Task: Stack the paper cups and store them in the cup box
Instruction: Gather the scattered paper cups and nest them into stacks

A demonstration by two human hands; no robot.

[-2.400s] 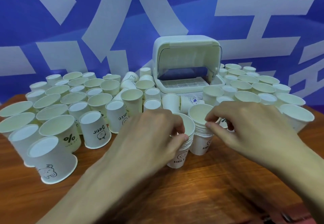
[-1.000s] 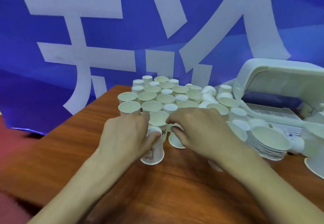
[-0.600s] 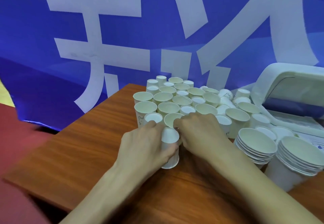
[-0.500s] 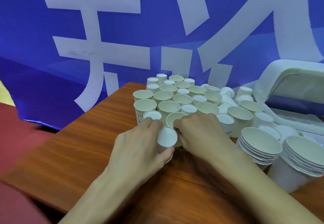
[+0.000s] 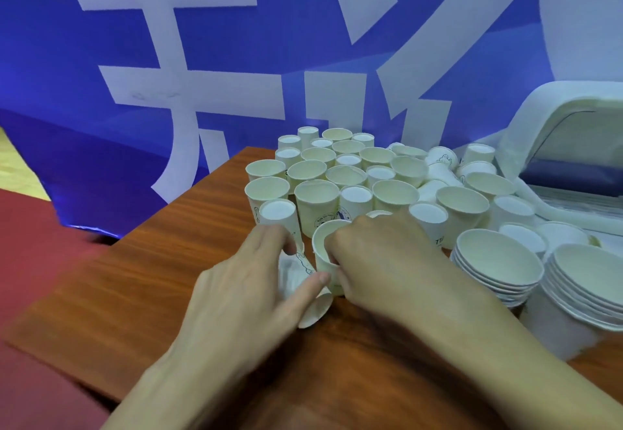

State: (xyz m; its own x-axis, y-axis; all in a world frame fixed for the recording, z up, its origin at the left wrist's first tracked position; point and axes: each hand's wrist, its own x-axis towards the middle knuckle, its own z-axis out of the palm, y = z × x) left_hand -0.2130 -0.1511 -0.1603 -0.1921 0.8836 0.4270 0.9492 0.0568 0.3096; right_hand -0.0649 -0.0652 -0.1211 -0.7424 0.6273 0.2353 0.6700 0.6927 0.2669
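A person's left hand (image 5: 256,295) pinches a tipped cup (image 5: 295,273) between thumb and fingers, its mouth angled down toward the wooden tabletop (image 5: 135,278). The right hand (image 5: 387,261) grips an upright cup (image 5: 325,244), fingers curled over its rim. The two cups sit touching at the front of the spread, apparently so that one can be turned and nested into the other.

Behind them a crowd of loose cups (image 5: 337,173) covers the tabletop, some mouth up and some upside down, so many will likely need flipping before they nest. Two finished stacks (image 5: 495,271) stand to the right, near the white cup box (image 5: 556,119), whose lid is raised, probably ready for loading.

The cups are small and white, with rolled rims, cream insides and small printed cartoons and lettering. The tipped cup is blurred, so its print cannot be read. A blue banner (image 5: 236,59) hangs behind.
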